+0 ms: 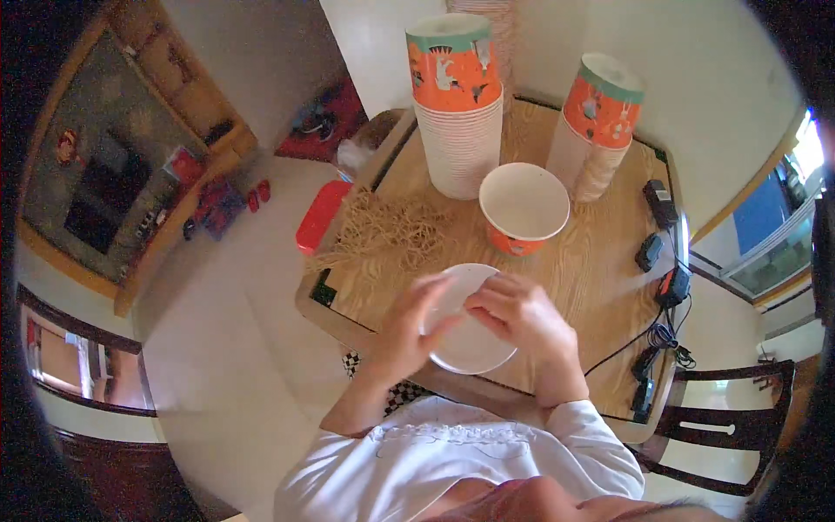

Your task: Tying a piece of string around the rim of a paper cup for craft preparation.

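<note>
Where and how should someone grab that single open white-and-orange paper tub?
Probably by its near-right rim, from the right: the tub stands mouth up, and a taller white-and-orange stack of paper tubs stands at its far left.

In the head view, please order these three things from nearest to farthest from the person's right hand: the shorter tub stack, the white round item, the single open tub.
From the right hand:
1. White round item, at its fingers, toward the left.
2. Single open tub, beyond the hand.
3. Shorter tub stack, farther back, toward the right.
</note>
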Motion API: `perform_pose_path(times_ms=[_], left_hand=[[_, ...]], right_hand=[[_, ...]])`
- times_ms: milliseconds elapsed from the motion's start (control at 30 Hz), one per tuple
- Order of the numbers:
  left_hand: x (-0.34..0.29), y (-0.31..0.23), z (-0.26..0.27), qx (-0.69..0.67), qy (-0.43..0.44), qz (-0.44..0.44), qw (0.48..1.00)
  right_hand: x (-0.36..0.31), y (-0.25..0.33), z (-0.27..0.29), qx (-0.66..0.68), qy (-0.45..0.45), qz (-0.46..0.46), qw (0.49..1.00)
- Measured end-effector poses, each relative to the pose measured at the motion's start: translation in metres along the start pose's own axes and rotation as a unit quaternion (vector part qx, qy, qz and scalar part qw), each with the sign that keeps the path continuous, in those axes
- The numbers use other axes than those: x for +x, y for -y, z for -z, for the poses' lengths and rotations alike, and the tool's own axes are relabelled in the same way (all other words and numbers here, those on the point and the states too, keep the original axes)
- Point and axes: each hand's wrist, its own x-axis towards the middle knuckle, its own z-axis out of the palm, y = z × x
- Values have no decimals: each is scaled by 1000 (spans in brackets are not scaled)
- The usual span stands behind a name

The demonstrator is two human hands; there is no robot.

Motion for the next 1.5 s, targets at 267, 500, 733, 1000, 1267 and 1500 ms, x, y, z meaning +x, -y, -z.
perform_pose_path(times_ms=[267, 500, 733, 1000, 1267, 1500], left_hand=[[16, -18, -25, -156, 50, 90, 982], [3, 1, -34, -155, -65, 87, 982], [-2, 1, -25, -169, -47, 114, 978], [11, -10, -25, -168, 10, 142, 975], [7, -2, -33, -182, -68, 113, 974], [9, -9, -29, -188, -26, 123, 974]], right_hand=[[4, 10, -4, 0, -49, 6, 999], [-2, 1, 4, -33, -31, -15, 999], [-2, -1, 19, -12, -83, -30, 996], [0, 2, 9, -13, -80, -6, 997], [-4, 0, 19, 3, -68, -46, 997], [-3, -5, 14, -8, -56, -28, 998]])
